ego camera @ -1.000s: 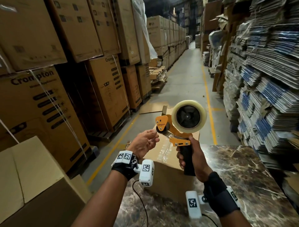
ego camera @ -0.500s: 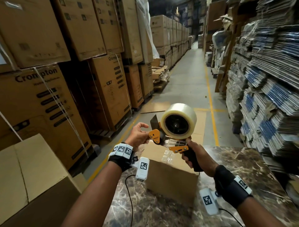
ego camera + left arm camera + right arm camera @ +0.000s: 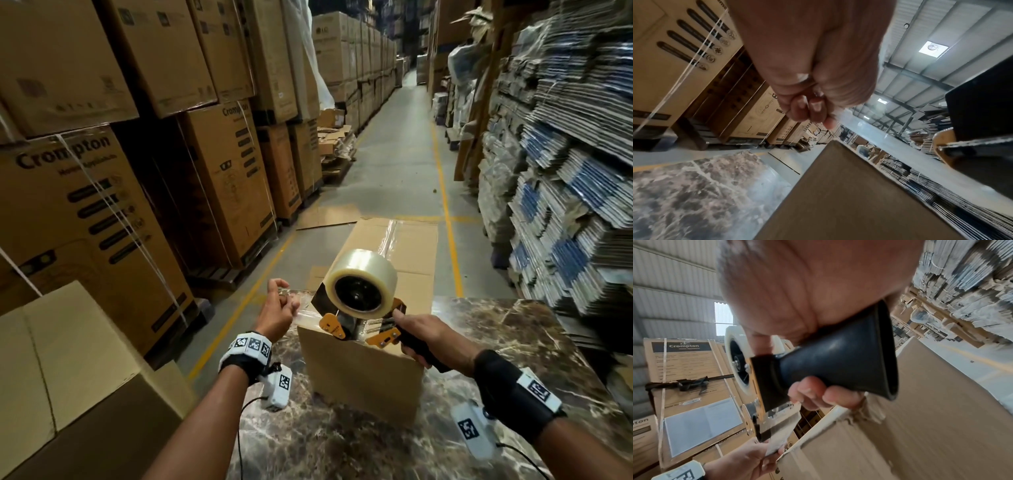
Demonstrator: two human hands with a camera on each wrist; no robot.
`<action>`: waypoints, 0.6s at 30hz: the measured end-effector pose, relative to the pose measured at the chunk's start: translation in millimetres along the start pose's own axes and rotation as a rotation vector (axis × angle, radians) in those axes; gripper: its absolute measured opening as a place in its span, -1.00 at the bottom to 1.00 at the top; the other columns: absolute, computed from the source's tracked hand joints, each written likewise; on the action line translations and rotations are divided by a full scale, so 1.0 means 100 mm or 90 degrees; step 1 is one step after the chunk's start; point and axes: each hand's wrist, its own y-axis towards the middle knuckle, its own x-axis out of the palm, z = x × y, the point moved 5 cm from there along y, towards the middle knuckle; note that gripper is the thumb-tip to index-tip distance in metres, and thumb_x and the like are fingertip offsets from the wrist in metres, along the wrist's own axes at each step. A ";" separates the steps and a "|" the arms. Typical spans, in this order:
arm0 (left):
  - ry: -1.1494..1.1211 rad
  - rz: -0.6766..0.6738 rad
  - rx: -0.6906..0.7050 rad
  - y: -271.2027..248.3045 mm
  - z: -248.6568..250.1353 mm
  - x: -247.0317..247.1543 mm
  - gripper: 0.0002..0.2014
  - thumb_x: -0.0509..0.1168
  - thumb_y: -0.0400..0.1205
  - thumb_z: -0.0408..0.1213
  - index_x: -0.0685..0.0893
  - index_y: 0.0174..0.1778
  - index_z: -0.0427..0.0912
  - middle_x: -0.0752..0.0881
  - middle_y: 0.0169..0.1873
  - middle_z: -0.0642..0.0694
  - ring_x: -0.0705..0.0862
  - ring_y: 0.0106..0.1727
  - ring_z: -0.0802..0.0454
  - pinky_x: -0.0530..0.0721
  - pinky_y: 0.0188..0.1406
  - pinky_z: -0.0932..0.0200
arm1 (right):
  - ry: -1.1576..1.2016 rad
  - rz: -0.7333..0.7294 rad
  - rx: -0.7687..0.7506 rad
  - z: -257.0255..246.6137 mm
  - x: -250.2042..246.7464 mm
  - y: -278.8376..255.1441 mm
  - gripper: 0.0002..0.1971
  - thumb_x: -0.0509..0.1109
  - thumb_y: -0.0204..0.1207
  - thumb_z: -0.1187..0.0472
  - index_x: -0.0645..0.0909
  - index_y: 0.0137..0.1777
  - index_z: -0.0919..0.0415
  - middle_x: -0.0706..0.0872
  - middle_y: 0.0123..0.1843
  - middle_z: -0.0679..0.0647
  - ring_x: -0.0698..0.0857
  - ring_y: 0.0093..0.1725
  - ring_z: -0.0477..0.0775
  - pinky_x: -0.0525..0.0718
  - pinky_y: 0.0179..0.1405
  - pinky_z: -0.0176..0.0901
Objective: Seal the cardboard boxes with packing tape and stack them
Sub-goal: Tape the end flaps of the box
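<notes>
A long plain cardboard box (image 3: 363, 370) lies on the marble-patterned table (image 3: 513, 342), a clear tape strip running along its top seam. My right hand (image 3: 435, 342) grips the black handle (image 3: 838, 358) of an orange tape dispenser (image 3: 356, 329) carrying a clear tape roll (image 3: 359, 281), and holds it at the box's near top edge. My left hand (image 3: 277, 311) pinches the loose end of the clear tape (image 3: 305, 313), stretched leftward from the dispenser just off the box's near-left corner. The pinch shows in the left wrist view, fingers (image 3: 812, 112) curled tight.
Tall stacks of printed cartons (image 3: 85, 192) line the left of the aisle. Bundles of flattened cardboard (image 3: 565, 205) fill the right. A closed plain box (image 3: 68, 370) sits at my lower left. A flat cardboard sheet (image 3: 329, 216) lies on the floor ahead.
The dispenser has come down from mid-air to the box's near top edge. My left hand has drawn the tape end out to the left. The camera view has tilted down slightly.
</notes>
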 end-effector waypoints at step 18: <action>-0.022 0.013 0.010 -0.03 -0.25 0.16 -0.65 0.28 0.76 -0.34 0.37 0.15 0.28 0.74 -0.13 -0.21 0.69 -0.18 -0.07 0.67 -0.23 0.03 | -0.079 -0.048 0.067 0.05 0.00 0.10 -0.14 0.17 0.50 -0.61 0.71 0.00 0.29 0.67 -0.33 0.06 0.57 -0.40 0.06 0.58 -0.40 -0.10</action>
